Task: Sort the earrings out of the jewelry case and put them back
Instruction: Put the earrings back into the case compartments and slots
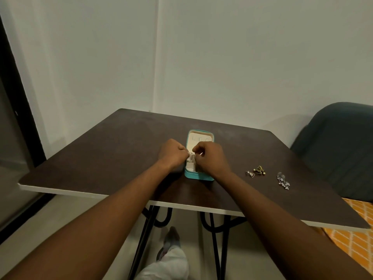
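A small teal jewelry case (pixel 198 176) lies open in the middle of the dark table (pixel 113 154), its cream lid (pixel 199 137) folded back. Both hands meet over its cream inside. My left hand (pixel 173 154) and my right hand (pixel 210 158) have curled fingers whose tips pinch something small between them; it is too small to make out. To the right on the table lie a silver triangle earring (pixel 250 174), gold-and-black earrings (pixel 260 170) and a long silver dangling pair (pixel 283 180).
The table's white front edge (pixel 181 205) runs across below my forearms. A dark blue chair (pixel 339 146) stands at the right, with orange patterned fabric (pixel 355 239) below it. A wall is close behind the table. Black metal legs and my foot show underneath.
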A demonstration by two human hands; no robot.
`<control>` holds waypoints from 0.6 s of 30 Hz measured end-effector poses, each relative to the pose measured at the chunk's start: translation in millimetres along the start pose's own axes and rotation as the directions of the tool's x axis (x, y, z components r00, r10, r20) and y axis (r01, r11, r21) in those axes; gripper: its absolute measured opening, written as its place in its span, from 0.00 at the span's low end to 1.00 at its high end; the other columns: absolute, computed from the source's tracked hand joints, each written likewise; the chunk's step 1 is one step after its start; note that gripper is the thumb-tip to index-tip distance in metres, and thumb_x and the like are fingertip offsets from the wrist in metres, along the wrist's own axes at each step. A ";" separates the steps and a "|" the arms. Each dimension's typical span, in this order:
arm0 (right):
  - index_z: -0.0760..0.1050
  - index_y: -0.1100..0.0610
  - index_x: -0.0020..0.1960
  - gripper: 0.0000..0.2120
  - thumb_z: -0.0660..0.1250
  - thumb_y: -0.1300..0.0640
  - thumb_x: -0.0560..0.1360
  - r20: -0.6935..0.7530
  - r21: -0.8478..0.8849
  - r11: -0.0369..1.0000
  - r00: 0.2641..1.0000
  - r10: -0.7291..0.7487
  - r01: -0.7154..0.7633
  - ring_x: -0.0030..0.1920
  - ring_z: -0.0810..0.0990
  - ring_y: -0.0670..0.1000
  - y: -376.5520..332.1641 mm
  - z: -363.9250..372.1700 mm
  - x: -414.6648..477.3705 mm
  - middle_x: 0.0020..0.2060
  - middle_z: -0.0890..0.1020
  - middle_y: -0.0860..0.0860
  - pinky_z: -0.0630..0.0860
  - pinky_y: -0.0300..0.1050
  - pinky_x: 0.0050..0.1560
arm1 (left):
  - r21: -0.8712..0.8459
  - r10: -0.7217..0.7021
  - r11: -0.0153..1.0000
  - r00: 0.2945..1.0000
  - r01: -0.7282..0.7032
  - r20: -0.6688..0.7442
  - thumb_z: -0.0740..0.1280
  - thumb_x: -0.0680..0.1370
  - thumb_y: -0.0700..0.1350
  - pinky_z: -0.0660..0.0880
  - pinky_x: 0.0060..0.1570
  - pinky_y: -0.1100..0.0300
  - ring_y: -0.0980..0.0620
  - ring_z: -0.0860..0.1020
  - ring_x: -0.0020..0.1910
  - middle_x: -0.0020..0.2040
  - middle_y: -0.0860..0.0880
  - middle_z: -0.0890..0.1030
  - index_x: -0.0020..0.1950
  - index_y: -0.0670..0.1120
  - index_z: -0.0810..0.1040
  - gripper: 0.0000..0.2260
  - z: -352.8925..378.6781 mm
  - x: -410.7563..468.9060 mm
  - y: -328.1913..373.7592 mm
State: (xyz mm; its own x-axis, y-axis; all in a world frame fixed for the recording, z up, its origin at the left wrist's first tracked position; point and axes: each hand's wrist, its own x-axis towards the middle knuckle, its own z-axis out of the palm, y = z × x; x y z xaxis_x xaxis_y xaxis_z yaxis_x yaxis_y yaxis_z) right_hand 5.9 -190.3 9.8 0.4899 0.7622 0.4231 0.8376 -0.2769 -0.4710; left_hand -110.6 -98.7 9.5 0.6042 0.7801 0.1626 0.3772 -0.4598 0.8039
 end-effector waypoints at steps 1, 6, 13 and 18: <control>0.82 0.55 0.54 0.09 0.69 0.59 0.75 -0.006 -0.054 0.999 1.000 -0.006 0.006 0.49 0.82 0.48 6.8 -5.4 -2.4 0.53 0.84 0.51 0.76 0.38 0.44 | 0.005 0.029 1.000 1.000 -0.029 0.001 0.70 0.78 0.42 0.83 0.43 0.54 0.49 0.84 0.48 0.54 0.46 0.85 0.53 0.43 0.86 0.07 2.1 -1.2 2.0; 0.81 0.55 0.54 0.08 0.67 0.55 0.77 0.039 -0.242 0.970 0.999 0.024 -0.014 0.47 0.81 0.47 51.2 -41.7 -19.1 0.51 0.84 0.51 0.75 0.36 0.41 | -0.016 0.157 0.988 0.987 -0.157 0.024 0.70 0.78 0.41 0.81 0.53 0.58 0.51 0.81 0.58 0.63 0.47 0.83 0.58 0.45 0.85 0.10 17.7 -11.1 31.3; 0.83 0.53 0.56 0.14 0.65 0.55 0.73 0.012 -0.280 0.954 0.993 0.114 -0.106 0.50 0.82 0.51 94.3 -70.6 -47.0 0.50 0.85 0.52 0.80 0.47 0.48 | -0.003 0.226 0.971 0.918 -0.238 0.327 0.67 0.78 0.41 0.74 0.58 0.55 0.50 0.78 0.55 0.57 0.48 0.81 0.59 0.46 0.81 0.10 66.8 -35.0 86.5; 0.83 0.53 0.54 0.13 0.65 0.56 0.73 0.086 -0.188 0.970 0.982 0.170 -0.152 0.45 0.84 0.52 108.0 -81.0 -50.2 0.45 0.86 0.53 0.81 0.50 0.46 | 0.063 0.127 0.983 0.887 -0.173 0.444 0.64 0.78 0.44 0.73 0.46 0.56 0.48 0.78 0.52 0.53 0.45 0.79 0.59 0.45 0.76 0.10 108.2 -37.3 106.6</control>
State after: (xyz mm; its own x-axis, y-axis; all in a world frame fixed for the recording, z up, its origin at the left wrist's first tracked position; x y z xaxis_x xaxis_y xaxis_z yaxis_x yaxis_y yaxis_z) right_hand 91.4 -305.9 0.4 0.6028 0.7512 0.2688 0.7838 -0.4945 -0.3757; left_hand -17.0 -222.7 27.2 0.8957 0.4445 -0.0077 0.3106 -0.6132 0.7263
